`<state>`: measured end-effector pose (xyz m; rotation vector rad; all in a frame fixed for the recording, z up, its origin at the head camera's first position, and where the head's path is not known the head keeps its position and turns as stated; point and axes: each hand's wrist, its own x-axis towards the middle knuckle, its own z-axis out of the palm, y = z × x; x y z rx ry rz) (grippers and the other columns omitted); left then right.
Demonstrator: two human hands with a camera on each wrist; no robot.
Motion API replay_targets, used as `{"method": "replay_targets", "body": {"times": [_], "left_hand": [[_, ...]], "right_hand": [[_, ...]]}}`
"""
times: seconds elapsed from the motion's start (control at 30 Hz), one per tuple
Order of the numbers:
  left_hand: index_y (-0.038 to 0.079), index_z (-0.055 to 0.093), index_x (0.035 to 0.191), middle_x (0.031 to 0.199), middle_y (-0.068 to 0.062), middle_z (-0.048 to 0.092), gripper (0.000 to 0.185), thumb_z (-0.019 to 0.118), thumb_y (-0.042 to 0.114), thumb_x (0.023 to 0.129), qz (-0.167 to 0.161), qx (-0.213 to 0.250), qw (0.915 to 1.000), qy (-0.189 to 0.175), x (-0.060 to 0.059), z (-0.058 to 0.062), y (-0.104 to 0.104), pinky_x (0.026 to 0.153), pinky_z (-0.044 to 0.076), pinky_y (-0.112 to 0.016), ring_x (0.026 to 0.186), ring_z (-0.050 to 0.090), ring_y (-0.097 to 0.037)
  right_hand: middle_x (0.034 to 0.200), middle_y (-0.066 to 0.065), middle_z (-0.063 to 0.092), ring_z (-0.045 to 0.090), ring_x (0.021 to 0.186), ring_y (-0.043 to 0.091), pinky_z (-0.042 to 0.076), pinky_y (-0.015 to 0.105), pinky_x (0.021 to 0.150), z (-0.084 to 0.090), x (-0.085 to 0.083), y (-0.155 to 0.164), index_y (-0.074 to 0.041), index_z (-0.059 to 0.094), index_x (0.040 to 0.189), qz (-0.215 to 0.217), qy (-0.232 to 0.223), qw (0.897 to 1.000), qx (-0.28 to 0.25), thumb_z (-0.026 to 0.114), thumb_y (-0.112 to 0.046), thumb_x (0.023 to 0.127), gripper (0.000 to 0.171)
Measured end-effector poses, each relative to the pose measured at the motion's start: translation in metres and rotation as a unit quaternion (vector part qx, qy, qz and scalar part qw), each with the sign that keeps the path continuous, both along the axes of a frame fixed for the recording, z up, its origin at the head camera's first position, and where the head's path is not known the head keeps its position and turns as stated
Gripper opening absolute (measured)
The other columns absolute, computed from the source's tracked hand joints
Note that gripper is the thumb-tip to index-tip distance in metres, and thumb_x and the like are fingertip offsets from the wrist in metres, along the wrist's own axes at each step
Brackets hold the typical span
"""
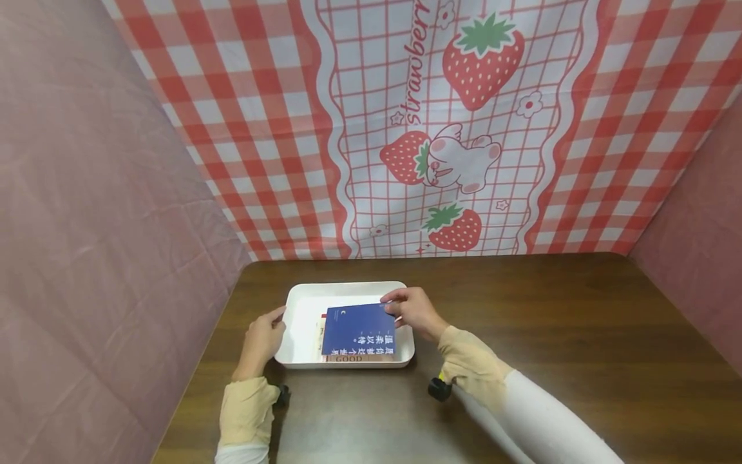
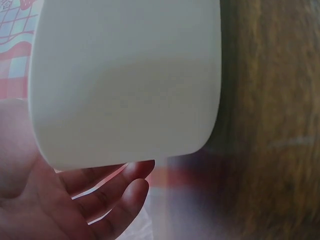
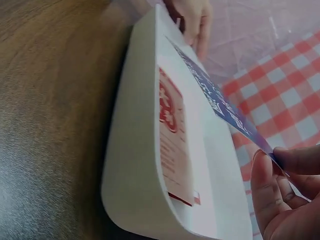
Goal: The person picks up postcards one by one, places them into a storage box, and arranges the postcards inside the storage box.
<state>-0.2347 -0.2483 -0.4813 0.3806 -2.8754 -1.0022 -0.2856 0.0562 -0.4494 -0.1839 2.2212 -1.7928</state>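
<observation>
A white rectangular tray [image 1: 298,328] lies on the brown table. My left hand [image 1: 262,338] holds its left end by the rim; in the left wrist view several fingers [image 2: 107,197] show beside the tray's outer wall. My right hand [image 1: 418,312] pinches a thin blue card [image 1: 356,325] with white characters and a small yellow moon by its far right corner. In the right wrist view this card slants, its pinched end raised above the tray. Beneath it, a brownish card [image 3: 172,135] with red print lies in the tray. A cream piece [image 1: 319,341] peeks out left of the blue card.
Brown wooden tabletop [image 1: 522,322] extends to the right of the tray and in front of it. A red-and-white checked strawberry cloth [image 1: 278,129] hangs behind the table. Pink fabric [image 1: 116,225] covers the left side, and more pink fabric stands at the right.
</observation>
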Motion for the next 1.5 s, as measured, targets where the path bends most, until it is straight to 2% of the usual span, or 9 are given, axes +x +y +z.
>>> {"method": "replay_targets", "body": {"times": [0.2,0.3,0.4,0.5,0.6,0.7,1.0,1.33,1.5], "left_hand": [[0.005,0.055,0.137,0.123,-0.021,0.065,0.046,0.045,0.010,0.092,-0.001,-0.006,1.0000,-0.001,0.000,0.001,0.000,0.083,0.047,-0.047,0.093,0.057,-0.030],[0.005,0.055,0.138,0.124,-0.021,0.065,0.046,0.045,0.010,0.092,-0.003,-0.008,1.0000,0.001,0.000,0.001,0.000,0.085,0.047,-0.048,0.095,0.058,-0.031],[0.005,0.054,0.138,0.123,-0.021,0.065,0.047,0.045,0.010,0.092,-0.003,-0.007,1.0000,0.001,0.000,0.000,0.000,0.086,0.047,-0.049,0.096,0.059,-0.032],[0.006,0.054,0.138,0.121,-0.020,0.065,0.047,0.044,0.010,0.092,-0.001,-0.005,1.0000,-0.002,0.000,0.000,0.000,0.086,0.047,-0.049,0.097,0.058,-0.032],[0.006,0.054,0.138,0.120,-0.020,0.065,0.047,0.045,0.010,0.092,-0.002,-0.005,1.0000,-0.001,0.000,0.001,0.001,0.086,0.047,-0.049,0.096,0.059,-0.032],[0.005,0.054,0.138,0.120,-0.021,0.065,0.047,0.045,0.010,0.092,-0.005,-0.003,1.0000,0.001,0.000,0.001,0.001,0.087,0.047,-0.049,0.098,0.059,-0.032],[0.004,0.054,0.138,0.122,-0.021,0.065,0.047,0.045,0.011,0.092,-0.005,0.007,1.0000,0.002,0.003,0.000,-0.001,0.088,0.046,-0.050,0.101,0.058,-0.033],[0.003,0.054,0.138,0.122,-0.021,0.065,0.048,0.044,0.010,0.092,-0.012,0.001,0.9999,-0.001,0.003,-0.001,0.000,0.088,0.046,-0.052,0.099,0.058,-0.033],[0.003,0.054,0.137,0.115,-0.021,0.066,0.047,0.045,0.009,0.091,-0.015,-0.005,0.9999,0.006,0.003,0.001,0.000,0.084,0.046,-0.051,0.094,0.058,-0.032]], "right_hand": [[0.067,0.004,0.059,0.051,0.050,0.009,0.054,0.032,0.049,-0.002,0.007,-0.008,0.009,0.069,0.098,0.028,0.056,0.995,0.080,0.064,0.007,0.083,0.016],[0.062,0.002,0.053,0.047,0.043,0.010,0.048,0.028,0.042,-0.003,0.010,-0.009,0.004,0.069,0.098,0.037,0.074,0.986,0.146,0.067,0.003,0.084,0.015],[0.064,0.003,0.052,0.049,0.043,0.010,0.044,0.022,0.040,-0.007,0.013,-0.009,0.000,0.067,0.099,0.048,0.107,0.968,0.224,0.070,-0.001,0.082,0.017],[0.073,0.008,0.062,0.058,0.057,0.015,0.050,0.026,0.052,-0.012,0.013,-0.010,0.000,0.067,0.098,0.061,0.166,0.945,0.275,0.073,-0.002,0.076,0.022],[0.085,0.013,0.068,0.063,0.076,0.022,0.054,0.033,0.072,-0.015,0.014,-0.011,0.001,0.069,0.095,0.063,0.205,0.931,0.294,0.074,-0.002,0.072,0.025],[0.090,0.016,0.070,0.065,0.084,0.026,0.052,0.040,0.082,-0.015,0.016,-0.013,0.003,0.069,0.096,0.070,0.206,0.927,0.307,0.076,-0.004,0.073,0.024],[0.101,0.020,0.065,0.062,0.095,0.030,0.050,0.046,0.092,-0.012,0.026,-0.018,0.006,0.066,0.108,0.128,0.205,0.906,0.348,0.075,-0.013,0.078,0.036],[0.100,0.015,0.064,0.057,0.098,0.030,0.045,0.046,0.093,-0.017,0.033,-0.016,0.003,0.068,0.104,0.166,0.215,0.885,0.377,0.076,-0.019,0.081,0.033],[0.119,0.020,0.062,0.054,0.118,0.034,0.042,0.045,0.104,-0.017,0.035,-0.017,-0.001,0.068,0.112,0.201,0.226,0.859,0.412,0.073,-0.028,0.084,0.040]]}}
